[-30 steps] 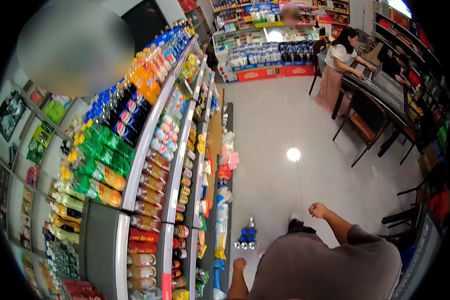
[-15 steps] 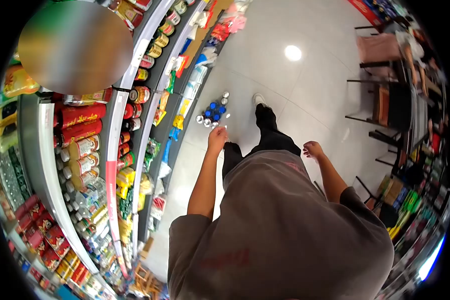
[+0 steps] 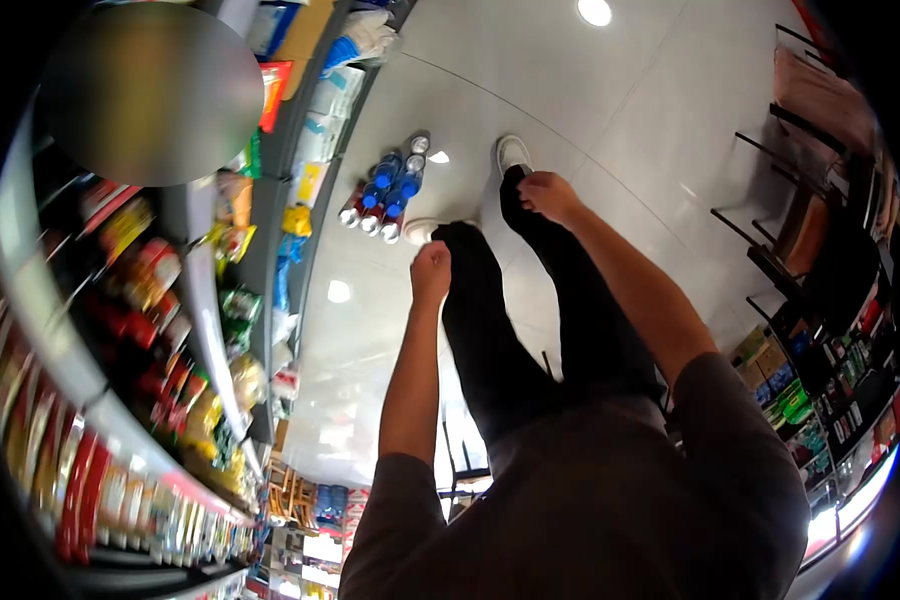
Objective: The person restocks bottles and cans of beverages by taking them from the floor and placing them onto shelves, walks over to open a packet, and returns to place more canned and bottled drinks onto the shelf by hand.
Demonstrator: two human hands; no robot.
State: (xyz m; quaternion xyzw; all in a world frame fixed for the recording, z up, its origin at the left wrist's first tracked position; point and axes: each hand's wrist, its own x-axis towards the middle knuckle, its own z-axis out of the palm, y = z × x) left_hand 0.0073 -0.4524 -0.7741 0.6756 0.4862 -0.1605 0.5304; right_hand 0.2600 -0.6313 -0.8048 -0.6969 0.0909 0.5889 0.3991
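Blue-capped bottles (image 3: 410, 187) on the floor (image 3: 570, 90), details unclear.

We see a pale, glossy tiled floor (image 3: 640, 190) with thin joint lines and bright reflections. On its left part, blue-capped bottles (image 3: 390, 172) form a tight cluster, with silver-topped cans (image 3: 390, 231) at its near and far ends. Farther left, we see a shelf rack (image 3: 208, 310) bearing white packs (image 3: 322, 132) and a yellow packet (image 3: 298, 219) low on its floor side. A chair (image 3: 805, 237) stands on the right.
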